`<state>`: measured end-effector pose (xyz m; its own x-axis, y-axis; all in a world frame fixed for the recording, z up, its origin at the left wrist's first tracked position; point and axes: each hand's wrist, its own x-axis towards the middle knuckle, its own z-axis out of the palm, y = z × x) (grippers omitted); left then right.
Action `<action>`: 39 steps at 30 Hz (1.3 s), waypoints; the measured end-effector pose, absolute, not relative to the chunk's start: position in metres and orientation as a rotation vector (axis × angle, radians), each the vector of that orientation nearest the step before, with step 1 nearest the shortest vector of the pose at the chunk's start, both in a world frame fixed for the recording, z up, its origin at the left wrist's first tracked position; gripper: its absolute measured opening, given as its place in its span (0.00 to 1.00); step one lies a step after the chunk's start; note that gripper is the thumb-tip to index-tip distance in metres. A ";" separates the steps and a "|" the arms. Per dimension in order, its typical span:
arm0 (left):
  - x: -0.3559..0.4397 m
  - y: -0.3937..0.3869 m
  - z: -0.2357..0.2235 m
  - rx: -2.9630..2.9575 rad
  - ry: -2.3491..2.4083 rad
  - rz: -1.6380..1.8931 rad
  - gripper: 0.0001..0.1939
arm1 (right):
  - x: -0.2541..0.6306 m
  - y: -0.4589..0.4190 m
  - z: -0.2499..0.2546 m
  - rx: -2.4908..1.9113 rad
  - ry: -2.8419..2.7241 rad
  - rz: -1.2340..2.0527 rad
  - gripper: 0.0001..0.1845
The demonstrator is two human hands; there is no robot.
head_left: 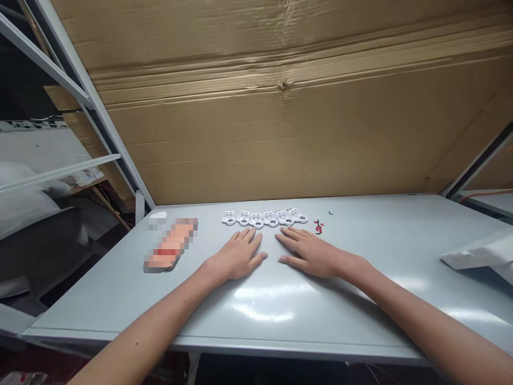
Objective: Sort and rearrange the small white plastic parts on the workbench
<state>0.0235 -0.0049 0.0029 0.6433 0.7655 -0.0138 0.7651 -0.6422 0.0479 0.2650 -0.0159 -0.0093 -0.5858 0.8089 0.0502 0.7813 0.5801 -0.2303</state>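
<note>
My left hand (pixel 239 254) lies flat on the grey metal shelf top, fingers spread and nothing in them. Opposite it, my right hand (pixel 310 251) also rests flat with its fingers apart, holding nothing. Just beyond the fingertips is a row of several small white plastic pieces (pixel 256 220), each with a ring-shaped opening and small holes. The rightmost white pieces (pixel 297 215) overlap slightly. A little pile of red and black bits (pixel 318 226), too small to make out, sits to the right of the row, beyond my right hand.
A pixelated phone-like object (pixel 172 246) lies at the left, with a small white object (pixel 157 219) behind it. Cardboard (pixel 280 133) walls off the back. Metal uprights (pixel 100 117) flank the shelf (pixel 260 321). White sheeting (pixel 481 251) lies at the right edge. A black bit (pixel 331 213) is near the back.
</note>
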 end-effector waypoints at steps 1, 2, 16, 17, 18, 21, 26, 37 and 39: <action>0.024 -0.005 0.003 2.808 1.307 0.009 0.29 | 0.265 -0.016 -0.009 -1.352 -2.654 0.281 0.42; 0.024 -0.005 0.003 2.812 1.308 0.009 0.29 | 0.265 -0.016 -0.009 -1.353 -2.652 0.284 0.42; 0.022 -0.004 0.000 2.832 1.267 0.165 0.25 | 0.265 -0.015 -0.007 -1.322 -2.659 0.272 0.40; 0.023 -0.004 0.001 2.839 1.268 0.162 0.25 | 0.265 -0.015 -0.007 -1.320 -2.661 0.268 0.40; 0.023 -0.004 0.002 2.850 1.273 0.153 0.24 | 0.265 -0.015 -0.007 -1.319 -2.658 0.266 0.39; 0.024 -0.004 0.005 2.900 1.277 0.129 0.21 | 0.265 -0.016 -0.007 -1.331 -2.632 0.275 0.37; 0.021 0.005 0.007 2.896 1.353 0.346 0.15 | 0.265 -0.016 -0.006 -1.339 -2.659 0.280 0.38; -0.022 0.062 -0.013 2.596 1.798 0.441 0.25 | 0.264 -0.017 -0.004 -1.361 -2.668 0.265 0.38; -0.027 0.066 -0.015 2.600 1.754 0.406 0.25 | 0.263 -0.019 -0.001 -1.350 -2.664 0.275 0.36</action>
<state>-0.0272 0.0664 -0.0152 0.3520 0.9092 0.2223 0.9145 -0.3847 0.1254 0.2625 -0.0187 -0.0010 -0.5866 0.8087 0.0439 0.7827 0.5800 -0.2258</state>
